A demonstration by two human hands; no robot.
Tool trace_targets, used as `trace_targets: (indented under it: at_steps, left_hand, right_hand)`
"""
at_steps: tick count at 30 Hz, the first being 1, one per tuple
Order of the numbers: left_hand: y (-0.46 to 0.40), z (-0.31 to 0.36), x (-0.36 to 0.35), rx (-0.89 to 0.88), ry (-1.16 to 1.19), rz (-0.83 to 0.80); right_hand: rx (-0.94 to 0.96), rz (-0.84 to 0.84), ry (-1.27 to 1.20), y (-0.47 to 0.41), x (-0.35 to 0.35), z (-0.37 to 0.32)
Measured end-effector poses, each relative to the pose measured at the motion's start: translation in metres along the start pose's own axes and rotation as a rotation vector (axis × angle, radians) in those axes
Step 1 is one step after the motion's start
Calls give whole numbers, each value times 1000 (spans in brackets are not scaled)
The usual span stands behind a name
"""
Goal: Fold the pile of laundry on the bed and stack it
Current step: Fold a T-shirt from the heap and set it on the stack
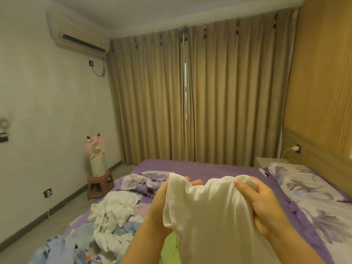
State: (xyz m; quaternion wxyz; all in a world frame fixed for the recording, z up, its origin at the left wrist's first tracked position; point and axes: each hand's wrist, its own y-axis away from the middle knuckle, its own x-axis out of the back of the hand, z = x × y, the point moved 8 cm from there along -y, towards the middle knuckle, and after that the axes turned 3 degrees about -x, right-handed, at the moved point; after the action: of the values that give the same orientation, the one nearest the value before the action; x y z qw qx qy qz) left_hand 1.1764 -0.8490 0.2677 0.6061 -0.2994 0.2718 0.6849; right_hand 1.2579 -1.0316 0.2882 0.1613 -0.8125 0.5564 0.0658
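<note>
A cream-white garment (211, 216) hangs in the air in front of me, above the purple bed (219, 169). My left hand (162, 199) grips its upper left edge, fingers behind the cloth. My right hand (262, 202) pinches the bunched upper right edge, thumb in front. A loose pile of laundry (112, 221) lies on the bed's left side: white pieces on top, pale blue and patterned ones nearer me. A green cloth (169, 246) shows below my left forearm.
A floral quilt (148, 178) is crumpled mid-bed behind the pile. A floral pillow (304, 183) lies at the right by the wooden headboard (323, 92). A pink fan (97, 149) stands on a stool (99, 185) by the left wall. Curtains (200, 92) close the far side.
</note>
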Motion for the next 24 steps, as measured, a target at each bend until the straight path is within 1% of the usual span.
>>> trace_targets:
  at_steps: [2,4,6,8,10,12,14,16,18,20,21,22,24]
  left_hand:
    - [7,19,5,-61,-58,-40]
    - [11,41,4,-171,-218,-87]
    - [15,53,-7,-271,-483,-111]
    - [17,51,-24,-371,-786,-164]
    - [16,34,-43,-406,-975,-257]
    - [13,20,-56,-433,-1080,-308]
    - [7,14,-62,-435,-1169,-267]
    - [0,14,-63,-412,-1261,-222]
    - [-7,14,-65,-394,-1296,-227]
    - [-11,18,-64,-375,-1249,-222]
    - [-14,21,-61,-367,-1211,-192]
    - [-16,24,-56,-356,-1163,-146]
    - [-21,27,-45,-311,-1063,-24]
  right_hand:
    - [13,-7,44,0,-7,-4]
    - [26,-51,99,3,-19,-9]
    - [59,-107,166,10,-35,-13]
    - [92,-170,235,17,-53,-17]
    - [79,-247,270,22,-68,-18]
    - [72,-273,269,25,-74,-21]
    - [72,-226,248,24,-67,-25]
    - [38,-186,175,24,-56,-25]
    - [-11,-174,89,26,-45,-20]
    - [-59,-145,78,30,-36,-13]
    - [-54,-109,149,31,-32,-10]
    - [-12,-52,285,31,-25,-10]
    - [130,101,591,33,-15,-21]
